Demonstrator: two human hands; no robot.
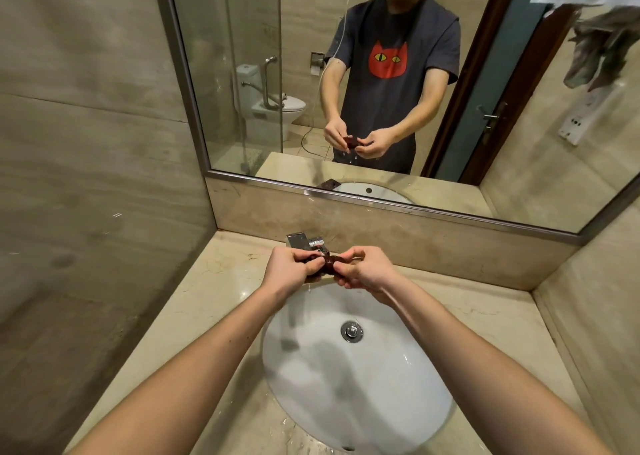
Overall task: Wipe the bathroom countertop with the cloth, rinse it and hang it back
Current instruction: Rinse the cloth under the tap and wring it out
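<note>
Wringing out the small dark red cloth (328, 263) over the basin (381, 402), both hands clamped on it.

The left hand (292, 264) and right hand (365, 273) each curl round one end of the bunched cloth, held above the basin's back rim just in front of the chrome faucet (304, 241); drops fall from it. To wring it well, twist the hands opposite ways and keep the cloth over the bowl, so runoff misses the marble surface (214, 281). The faucet sits close behind the knuckles and walls hem both sides. The open room lies toward the person and upward, where grey cloths (602, 46) hang at upper right.
</note>
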